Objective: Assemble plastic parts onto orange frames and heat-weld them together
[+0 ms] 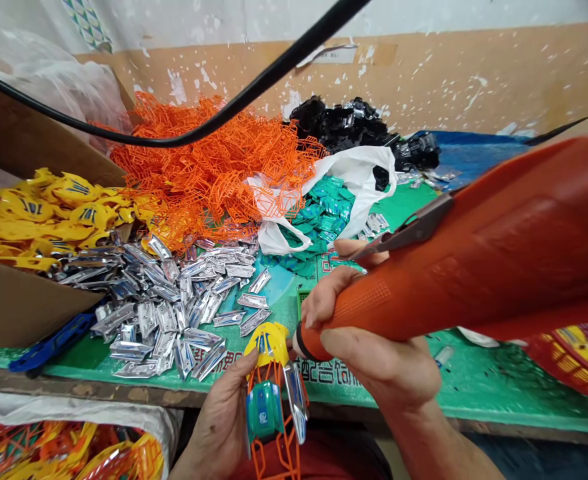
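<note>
We're gripping the orange-framed assembly [265, 408] in our left hand [221, 417] before the bench [494, 380], yellow cap [268, 341], green panel [265, 412] and silver strips [295, 400] already on, right hand [379, 363] clasping the driver [454, 273], fastening seemingly unfinished!

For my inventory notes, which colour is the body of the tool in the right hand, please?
Orange-red tool, seen in the head view.

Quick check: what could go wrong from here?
Slip: the red tool's tip, in the right hand, is right beside the yellow part; it might scratch that or catch the left hand.
Spill: loose silver pieces lie near the table's front edge; a bump could knock some off.
</note>
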`<state>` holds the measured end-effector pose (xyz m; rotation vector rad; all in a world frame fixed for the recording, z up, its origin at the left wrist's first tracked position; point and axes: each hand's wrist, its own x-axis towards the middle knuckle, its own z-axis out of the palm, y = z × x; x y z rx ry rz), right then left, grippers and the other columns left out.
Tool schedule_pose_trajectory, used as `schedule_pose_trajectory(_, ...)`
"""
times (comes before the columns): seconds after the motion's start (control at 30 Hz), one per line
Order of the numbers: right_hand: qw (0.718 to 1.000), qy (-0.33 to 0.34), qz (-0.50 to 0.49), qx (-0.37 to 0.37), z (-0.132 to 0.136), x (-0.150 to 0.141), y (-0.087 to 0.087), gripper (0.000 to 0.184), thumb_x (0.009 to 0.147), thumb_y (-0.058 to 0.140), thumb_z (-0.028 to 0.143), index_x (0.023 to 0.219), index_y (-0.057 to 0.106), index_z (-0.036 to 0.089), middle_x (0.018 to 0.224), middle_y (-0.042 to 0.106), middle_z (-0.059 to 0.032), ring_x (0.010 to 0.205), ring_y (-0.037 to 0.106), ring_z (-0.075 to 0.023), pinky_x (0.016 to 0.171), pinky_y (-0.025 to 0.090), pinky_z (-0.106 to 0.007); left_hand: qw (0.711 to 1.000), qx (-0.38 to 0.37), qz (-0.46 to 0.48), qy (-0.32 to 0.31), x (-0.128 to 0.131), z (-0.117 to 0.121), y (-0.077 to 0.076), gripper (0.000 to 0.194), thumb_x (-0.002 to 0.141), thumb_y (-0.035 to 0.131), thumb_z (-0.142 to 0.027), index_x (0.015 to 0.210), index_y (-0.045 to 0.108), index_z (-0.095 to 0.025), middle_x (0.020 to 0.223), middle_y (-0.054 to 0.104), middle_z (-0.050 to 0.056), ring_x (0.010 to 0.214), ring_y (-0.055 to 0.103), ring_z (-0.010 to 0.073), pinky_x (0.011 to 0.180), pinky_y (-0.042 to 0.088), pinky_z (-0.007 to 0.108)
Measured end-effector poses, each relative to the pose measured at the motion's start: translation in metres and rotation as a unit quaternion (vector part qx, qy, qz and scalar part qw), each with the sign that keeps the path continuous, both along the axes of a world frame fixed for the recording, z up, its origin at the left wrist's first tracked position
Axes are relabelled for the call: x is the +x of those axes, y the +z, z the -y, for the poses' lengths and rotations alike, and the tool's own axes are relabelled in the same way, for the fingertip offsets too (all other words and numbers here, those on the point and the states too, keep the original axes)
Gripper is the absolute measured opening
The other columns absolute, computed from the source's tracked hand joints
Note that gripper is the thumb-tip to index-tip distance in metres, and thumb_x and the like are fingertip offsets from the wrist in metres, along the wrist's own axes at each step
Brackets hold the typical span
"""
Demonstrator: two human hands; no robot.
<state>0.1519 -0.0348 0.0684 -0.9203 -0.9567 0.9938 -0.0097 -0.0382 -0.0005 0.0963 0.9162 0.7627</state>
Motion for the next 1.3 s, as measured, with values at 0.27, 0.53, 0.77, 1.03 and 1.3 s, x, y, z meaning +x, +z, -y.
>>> schedule_pose_trajectory(0.27,0.999,0.022,-0.015,0.020,-0.001,-0.001,-0.002,0.015,0.065,0.075,0.027,0.067,0.060,0.025,0.069,0.056,0.0007,0.061,0.053,-0.0173,0.068,0.049,-0.039,1.000,0.005,-0.005,-0.003,0.000,-0.001,-0.004,0.032,0.088,0.052,-0.017,0.118,0.058,-0.009,0.088,0.075,0.013,0.068,0.072,0.0226,0.070,0.060,0.038)
schedule_pose_trajectory(0.53,0.998,0.041,-0.003,0.046,-0.003,0.002,-0.005,0.016,0.067,0.072,0.019,0.068,0.059,0.027,0.067,0.056,0.0014,0.063,0.055,-0.0181,0.065,0.050,-0.039,1.000,0.000,-0.014,0.006,0.000,-0.002,-0.003,0.038,0.087,0.052,-0.015,0.125,0.054,-0.010,0.090,0.075,0.013,0.068,0.072,0.0225,0.073,0.060,0.041)
schedule_pose_trajectory(0.77,0.999,0.033,-0.022,0.030,-0.002,0.001,-0.004,0.014,0.066,0.073,0.023,0.067,0.060,0.027,0.068,0.056,0.0017,0.063,0.054,-0.0171,0.064,0.049,-0.037,1.000,0.022,0.002,0.002,-0.002,-0.002,-0.006,0.039,0.087,0.051,-0.015,0.126,0.052,-0.011,0.091,0.074,0.014,0.075,0.072,0.0245,0.073,0.060,0.041)
schedule_pose_trajectory(1.03,0.993,-0.003,-0.100,0.055,-0.002,0.010,0.008,0.021,0.064,0.078,0.022,0.078,0.064,0.027,0.069,0.059,0.0045,0.063,0.054,-0.0136,0.067,0.050,-0.034,0.998,0.035,-0.038,-0.023,0.002,0.005,-0.002,0.021,0.081,0.063,-0.023,0.095,0.068,-0.008,0.079,0.073,0.011,0.063,0.068,0.0201,0.063,0.058,0.034)
schedule_pose_trajectory(1.3,0.993,0.016,-0.067,0.097,0.010,0.016,0.017,0.045,0.073,0.075,0.023,0.114,0.057,0.030,0.075,0.062,0.0038,0.070,0.057,-0.0130,0.074,0.049,-0.032,0.986,0.128,-0.080,-0.072,0.009,0.020,0.000,0.022,0.074,0.074,-0.031,0.082,0.071,-0.011,0.069,0.071,0.006,0.054,0.060,0.0120,0.054,0.049,0.022)
